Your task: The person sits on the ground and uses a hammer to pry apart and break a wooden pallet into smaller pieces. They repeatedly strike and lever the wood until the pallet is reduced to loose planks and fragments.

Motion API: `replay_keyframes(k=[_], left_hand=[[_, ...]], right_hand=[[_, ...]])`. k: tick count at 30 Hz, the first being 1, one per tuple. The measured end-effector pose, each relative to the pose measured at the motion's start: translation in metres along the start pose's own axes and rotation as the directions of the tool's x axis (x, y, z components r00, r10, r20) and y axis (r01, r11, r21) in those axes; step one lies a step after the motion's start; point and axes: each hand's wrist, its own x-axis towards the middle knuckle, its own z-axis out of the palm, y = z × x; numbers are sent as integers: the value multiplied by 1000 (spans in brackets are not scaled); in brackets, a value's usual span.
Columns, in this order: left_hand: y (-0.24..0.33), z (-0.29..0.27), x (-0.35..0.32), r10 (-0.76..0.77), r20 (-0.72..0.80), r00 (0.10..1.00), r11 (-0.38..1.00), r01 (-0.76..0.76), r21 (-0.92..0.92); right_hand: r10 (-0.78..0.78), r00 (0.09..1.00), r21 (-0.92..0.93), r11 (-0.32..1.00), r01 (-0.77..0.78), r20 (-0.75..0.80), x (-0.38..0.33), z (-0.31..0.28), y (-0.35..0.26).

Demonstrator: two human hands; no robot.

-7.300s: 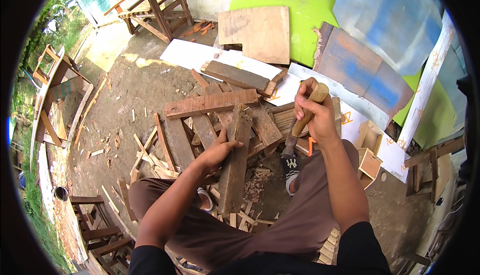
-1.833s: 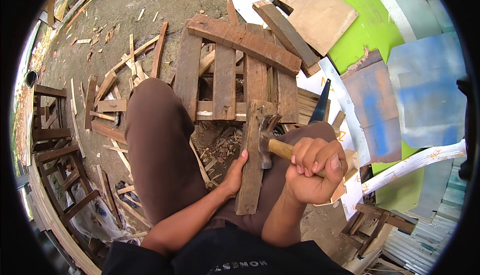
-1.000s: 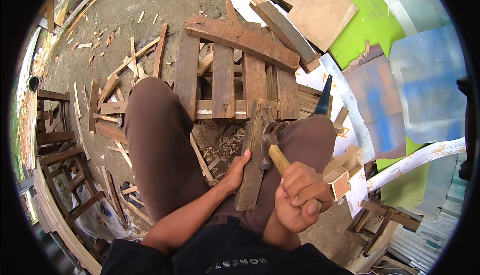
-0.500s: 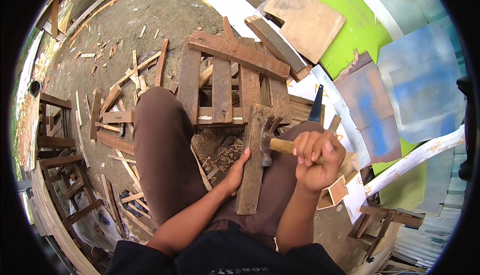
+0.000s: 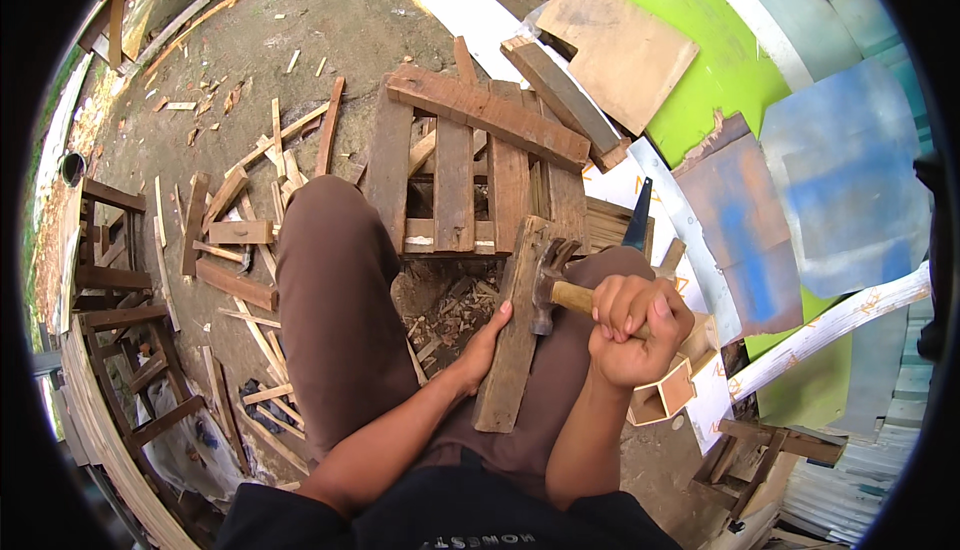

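Observation:
A short, weathered wooden plank (image 5: 505, 375) stands at a slant over my lap, its far end by the slatted wooden bench (image 5: 455, 190). My left hand (image 5: 480, 355) grips the plank's left edge, thumb on its face and the other fingers mostly hidden behind. In my right hand (image 5: 640, 330), closed round the wooden handle, is a claw hammer (image 5: 545, 295). Its metal head lies against the plank's right part, claw toward the far end. Whether a nail is caught in the claw, I cannot tell.
A thick wooden beam (image 5: 490, 115) lies across the bench, with another beam (image 5: 565, 95) at its right. A handsaw (image 5: 640, 212) rests right of the bench, near a small wooden box (image 5: 662, 397). Scrap sticks (image 5: 235, 285) litter the ground at left; painted sheets (image 5: 840, 165) lie at right.
The plank has tilted slightly, its far end shifting right. The hammer has moved a little right with it, still against the plank. The whole view has shifted slightly.

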Motion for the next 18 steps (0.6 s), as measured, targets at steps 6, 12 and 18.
replay_keyframes(k=[6, 12, 18], left_hand=[[-13, -13, 11, 33, 45, 998, 999, -35, 33], [-15, -21, 16, 52, 112, 992, 997, -58, 54], [-15, -23, 11, 42, 81, 996, 996, -48, 75]], right_hand=[[-119, 993, 13, 993, 119, 25, -26, -7, 3], [-176, 983, -31, 984, 178, 44, -39, 0, 3], [-213, 976, -48, 975, 215, 52, -47, -2, 1]])
